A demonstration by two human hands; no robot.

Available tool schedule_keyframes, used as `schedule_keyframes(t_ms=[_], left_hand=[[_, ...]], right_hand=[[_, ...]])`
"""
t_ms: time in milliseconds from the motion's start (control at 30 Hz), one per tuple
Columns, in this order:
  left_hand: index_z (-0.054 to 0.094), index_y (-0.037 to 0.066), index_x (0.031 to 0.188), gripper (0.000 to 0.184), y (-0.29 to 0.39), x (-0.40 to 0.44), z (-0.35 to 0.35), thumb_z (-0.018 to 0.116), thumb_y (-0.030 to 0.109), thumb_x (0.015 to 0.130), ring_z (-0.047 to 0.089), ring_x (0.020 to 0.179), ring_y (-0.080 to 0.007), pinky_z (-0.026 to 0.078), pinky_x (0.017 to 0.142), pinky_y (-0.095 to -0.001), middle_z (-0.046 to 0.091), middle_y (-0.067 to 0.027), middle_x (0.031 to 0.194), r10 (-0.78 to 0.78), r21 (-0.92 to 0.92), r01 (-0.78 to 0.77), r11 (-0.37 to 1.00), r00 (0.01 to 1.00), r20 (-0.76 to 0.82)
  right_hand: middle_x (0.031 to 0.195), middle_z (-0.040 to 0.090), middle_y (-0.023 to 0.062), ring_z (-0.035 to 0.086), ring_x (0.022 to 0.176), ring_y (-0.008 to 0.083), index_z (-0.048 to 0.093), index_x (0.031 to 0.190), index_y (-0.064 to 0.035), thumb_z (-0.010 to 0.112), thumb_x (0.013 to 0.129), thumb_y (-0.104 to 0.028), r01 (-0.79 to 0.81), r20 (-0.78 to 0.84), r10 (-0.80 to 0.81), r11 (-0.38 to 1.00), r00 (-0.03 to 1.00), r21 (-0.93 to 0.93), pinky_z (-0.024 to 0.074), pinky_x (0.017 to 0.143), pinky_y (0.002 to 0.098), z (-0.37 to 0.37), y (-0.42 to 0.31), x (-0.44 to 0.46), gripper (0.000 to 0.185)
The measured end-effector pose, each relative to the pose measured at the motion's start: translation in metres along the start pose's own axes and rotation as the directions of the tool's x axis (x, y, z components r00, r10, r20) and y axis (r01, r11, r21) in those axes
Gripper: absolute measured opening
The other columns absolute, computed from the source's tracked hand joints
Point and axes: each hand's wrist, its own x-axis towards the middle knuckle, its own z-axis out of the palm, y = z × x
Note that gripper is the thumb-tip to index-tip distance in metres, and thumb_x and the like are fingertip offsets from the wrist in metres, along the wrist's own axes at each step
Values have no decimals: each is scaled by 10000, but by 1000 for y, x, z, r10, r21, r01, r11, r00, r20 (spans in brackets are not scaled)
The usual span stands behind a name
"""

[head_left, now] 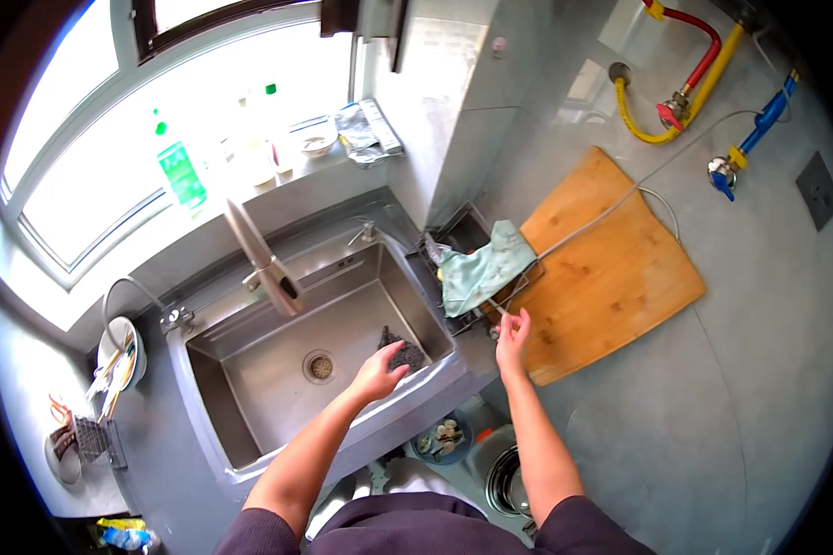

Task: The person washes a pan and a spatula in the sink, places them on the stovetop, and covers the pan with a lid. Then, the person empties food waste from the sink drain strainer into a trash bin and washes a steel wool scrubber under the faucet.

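My left hand (378, 376) is over the near right part of the steel sink (278, 370), fingers and thumb apart, holding nothing. Just beyond its fingertips lies a dark grey scrubber or rag (402, 351) in the sink. On the right, my right hand (513, 348) is raised with its fingers loosely bent and apart. Its fingertips are close to the front of a wire rack (533, 276), where a thin rod shows; contact cannot be made out. A pale green cloth (487, 268) drapes over the rack and hides part of it.
A wooden cutting board (611, 277) leans against the wall right of the rack. The faucet (267, 264) reaches over the sink. Bottles, including a green one (181, 171), line the windowsill. A bowl with utensils (120, 356) stands left. Below the counter is a bin (442, 455).
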Motion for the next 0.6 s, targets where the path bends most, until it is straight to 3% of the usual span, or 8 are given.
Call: schedule_keyframes(t_ms=[167, 267, 300, 333, 367, 400, 433, 600], left_hand=[[307, 17, 1379, 696, 19, 88, 52, 625, 261, 810, 323, 1311, -325, 280, 1077, -361, 336, -240, 1398, 45, 41, -45, 998, 999, 11], [249, 10, 1403, 758, 30, 122, 71, 630, 259, 797, 302, 1328, -308, 264, 1083, -347, 305, -256, 1411, -33, -59, 33, 998, 999, 10], [237, 11, 1408, 772, 32, 129, 73, 632, 258, 792, 316, 1323, -302, 272, 1077, -342, 313, -256, 1407, -74, -149, 77, 986, 997, 28], [226, 12, 1414, 786, 32, 134, 75, 633, 257, 788, 330, 1317, -295, 280, 1071, -337, 321, -256, 1404, -114, -238, 123, 963, 992, 50], [193, 4, 1424, 831, 24, 140, 79, 645, 248, 771, 491, 1171, -263, 384, 970, -305, 476, -223, 1289, -226, -239, 236, 942, 972, 69], [185, 12, 1429, 831, 19, 142, 80, 650, 235, 777, 509, 1136, -243, 396, 948, -301, 488, -201, 1283, -221, -281, 239, 929, 971, 95], [178, 19, 1435, 831, 14, 141, 80, 654, 223, 784, 527, 1100, -223, 408, 926, -296, 501, -179, 1277, -215, -324, 243, 914, 969, 121], [77, 65, 1460, 861, 31, 130, 66, 635, 131, 807, 487, 1150, -199, 394, 942, -293, 394, -138, 1389, -330, -392, 382, 837, 923, 197]], right_hand=[[874, 560, 39, 569, 661, 102, 352, 1262, -68, 652, 848, -282, -185, 157, 188, 982, 970, -36, 405, 487, 228, -12, -35, 49, 554], [903, 557, 45, 573, 665, 100, 367, 1204, -89, 678, 827, -252, -59, 205, 88, 988, 975, -145, 410, 474, 236, -15, -13, 60, 515], [978, 538, 54, 580, 676, 117, 361, 1192, -98, 687, 816, -231, -159, 253, 169, 985, 953, -62, 428, 474, 242, -11, -38, 52, 515], [1054, 521, 105, 620, 791, 177, 349, 1187, -37, 696, 803, -205, -214, 273, 222, 975, 936, -60, 495, 638, 253, -5, -49, 47, 545], [1059, 499, 95, 606, 767, 163, 353, 1170, -50, 679, 816, -165, -111, 322, 100, 994, 942, 18, 497, 603, 259, 3, -41, 43, 495], [1063, 477, 85, 591, 742, 148, 358, 1153, -63, 663, 829, -126, -9, 359, -28, 995, 933, 101, 499, 568, 265, 11, -35, 40, 449], [1062, 468, 91, 592, 775, 153, 354, 1117, -41, 633, 839, -64, 143, 391, -153, 988, 908, 53, 508, 638, 264, 19, -32, 39, 394], [834, 550, 110, 615, 744, 165, 320, 1082, 24, 542, 847, -4, 218, 397, -150, 967, 905, -133, 509, 660, 276, 26, -36, 39, 324]])
